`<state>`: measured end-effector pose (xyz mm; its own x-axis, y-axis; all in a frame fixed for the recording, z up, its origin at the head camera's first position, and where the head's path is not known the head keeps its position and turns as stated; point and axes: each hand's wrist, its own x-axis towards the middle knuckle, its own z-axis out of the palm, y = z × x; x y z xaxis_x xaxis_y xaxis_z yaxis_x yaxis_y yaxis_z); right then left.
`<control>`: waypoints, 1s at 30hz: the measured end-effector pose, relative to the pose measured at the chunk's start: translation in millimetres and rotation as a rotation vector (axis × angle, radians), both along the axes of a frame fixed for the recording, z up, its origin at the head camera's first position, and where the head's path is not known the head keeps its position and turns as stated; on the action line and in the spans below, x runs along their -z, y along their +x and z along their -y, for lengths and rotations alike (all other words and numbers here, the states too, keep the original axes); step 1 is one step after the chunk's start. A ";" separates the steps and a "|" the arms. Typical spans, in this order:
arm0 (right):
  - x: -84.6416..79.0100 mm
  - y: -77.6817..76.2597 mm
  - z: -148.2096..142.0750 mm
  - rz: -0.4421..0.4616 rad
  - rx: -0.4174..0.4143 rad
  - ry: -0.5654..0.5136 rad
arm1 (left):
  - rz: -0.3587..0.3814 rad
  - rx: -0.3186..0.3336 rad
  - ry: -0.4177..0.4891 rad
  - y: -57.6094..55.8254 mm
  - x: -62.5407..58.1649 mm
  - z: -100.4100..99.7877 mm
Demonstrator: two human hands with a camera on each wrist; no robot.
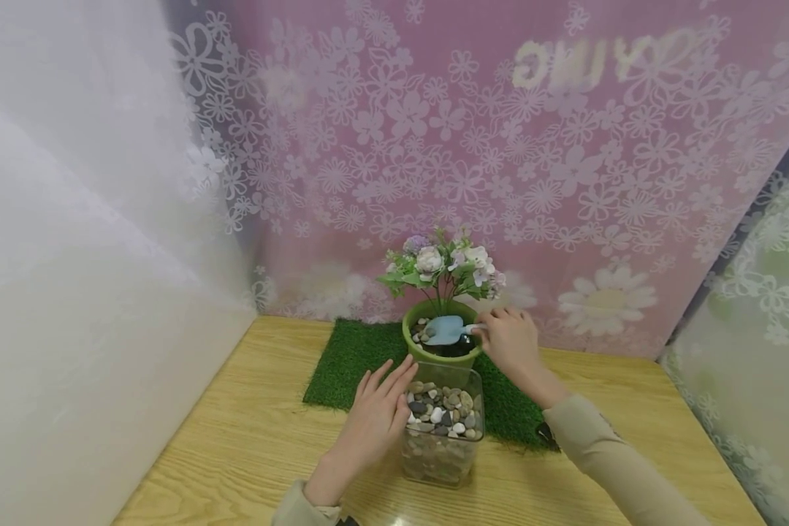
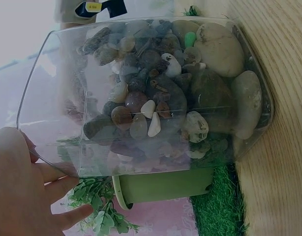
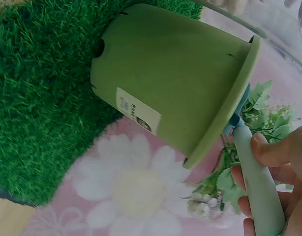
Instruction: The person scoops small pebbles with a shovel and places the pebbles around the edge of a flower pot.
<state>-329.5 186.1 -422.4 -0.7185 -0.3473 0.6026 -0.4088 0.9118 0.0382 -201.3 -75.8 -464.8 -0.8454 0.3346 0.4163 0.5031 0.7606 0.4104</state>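
My right hand (image 1: 511, 343) grips the pale handle (image 3: 259, 184) of a small trowel. Its light blue blade (image 1: 446, 331) lies over the mouth of a green flower pot (image 1: 442, 359), near stones inside on the left. Artificial flowers (image 1: 437, 263) in white and purple with green leaves rise from the pot. In front stands a clear plastic container (image 1: 478, 431) with mixed pebbles (image 2: 141, 93). My left hand (image 1: 376, 413) rests at the container's upper left rim, fingers extended. In the left wrist view its fingers (image 2: 60, 189) lie along the rim side.
A mat of artificial grass (image 1: 348, 361) lies under the pot on the wooden table (image 1: 237, 438). Behind it hangs a pink floral cloth (image 1: 394, 146). A pale sheet (image 1: 92, 256) walls the left side, and another patterned cloth (image 1: 756, 365) the right.
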 end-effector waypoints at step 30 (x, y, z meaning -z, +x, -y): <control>-30.0 14.3 -17.2 -0.333 -0.076 0.086 | -0.038 0.003 0.024 -1.5 5.1 -1.3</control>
